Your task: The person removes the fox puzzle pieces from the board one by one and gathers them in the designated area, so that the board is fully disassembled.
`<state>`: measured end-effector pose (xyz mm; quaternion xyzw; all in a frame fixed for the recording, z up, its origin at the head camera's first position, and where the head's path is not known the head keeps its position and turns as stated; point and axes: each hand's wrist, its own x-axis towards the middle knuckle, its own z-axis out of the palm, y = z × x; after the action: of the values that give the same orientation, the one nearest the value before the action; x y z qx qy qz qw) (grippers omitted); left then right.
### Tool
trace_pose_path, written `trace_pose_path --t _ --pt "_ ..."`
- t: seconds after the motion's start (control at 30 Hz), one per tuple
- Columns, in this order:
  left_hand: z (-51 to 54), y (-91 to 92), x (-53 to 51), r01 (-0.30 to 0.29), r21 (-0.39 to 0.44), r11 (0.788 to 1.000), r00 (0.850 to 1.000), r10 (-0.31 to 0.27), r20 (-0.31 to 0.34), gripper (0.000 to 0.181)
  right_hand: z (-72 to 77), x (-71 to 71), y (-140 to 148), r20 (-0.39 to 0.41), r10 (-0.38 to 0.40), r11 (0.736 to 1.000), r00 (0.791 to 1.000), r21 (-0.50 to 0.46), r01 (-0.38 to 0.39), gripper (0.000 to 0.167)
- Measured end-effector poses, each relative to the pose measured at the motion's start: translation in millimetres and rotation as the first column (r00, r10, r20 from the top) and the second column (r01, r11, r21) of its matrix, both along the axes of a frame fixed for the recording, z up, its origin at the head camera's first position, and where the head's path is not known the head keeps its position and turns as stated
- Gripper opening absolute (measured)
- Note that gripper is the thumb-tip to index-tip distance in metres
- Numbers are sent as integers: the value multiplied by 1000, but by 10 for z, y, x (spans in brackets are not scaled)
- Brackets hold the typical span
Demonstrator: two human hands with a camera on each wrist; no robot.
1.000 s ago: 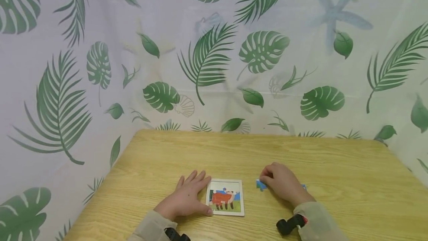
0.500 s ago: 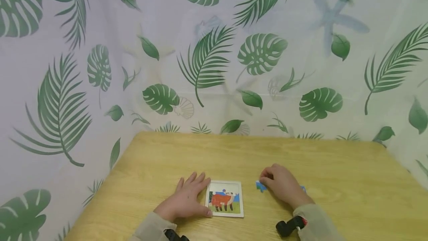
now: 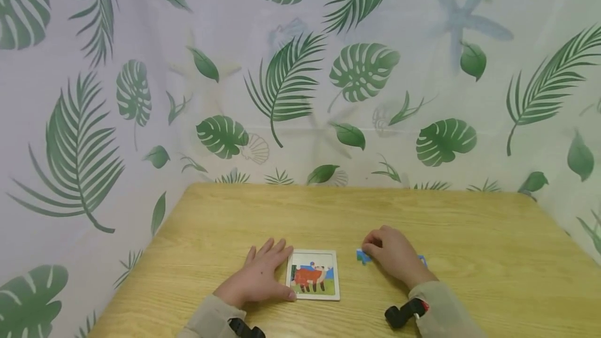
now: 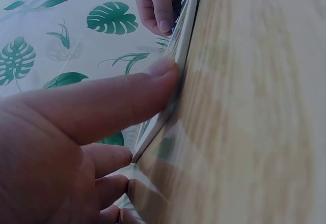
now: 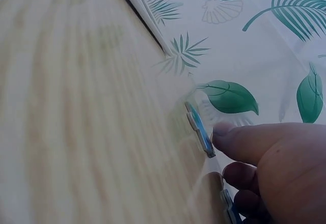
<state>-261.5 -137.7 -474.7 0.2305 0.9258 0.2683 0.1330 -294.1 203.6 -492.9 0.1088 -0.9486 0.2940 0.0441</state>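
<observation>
A square puzzle board (image 3: 337,275) with a light rim lies flat on the table, its picture a red-and-white animal on grass; the upper part of its inside is plain. My left hand (image 3: 258,279) (image 4: 76,132) rests spread along its left side, the thumb on the lower left corner and a fingertip at the upper left one. Right of the board, a blue-green puzzle piece (image 3: 362,256) (image 5: 200,130) lies at the fingertips of my right hand (image 3: 396,257) (image 5: 285,163), whose thumb and curled index finger pinch its edge. My palm hides part of what lies below.
Another blue piece (image 3: 423,260) shows beyond the right hand's wrist side, and a piece (image 5: 230,207) lies under the curled fingers in the right wrist view. The wooden table (image 3: 300,213) meets a leaf-print curtain (image 3: 300,155) at its back and left edges.
The head view has shifted slightly. Both hands, the board and the pieces keep their places relative to one another.
</observation>
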Motion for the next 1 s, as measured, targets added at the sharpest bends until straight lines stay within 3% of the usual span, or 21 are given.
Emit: trace_pose_path --t 0.53,1.0 --pt "8 -9 -13 6 12 1000 1000 -6 16 104 118 78 -21 -61 -32 994 998 -108 26 11" --pt "12 -15 -21 13 9 1000 1000 -13 17 103 142 132 -224 -72 57 995 996 -83 -63 9"
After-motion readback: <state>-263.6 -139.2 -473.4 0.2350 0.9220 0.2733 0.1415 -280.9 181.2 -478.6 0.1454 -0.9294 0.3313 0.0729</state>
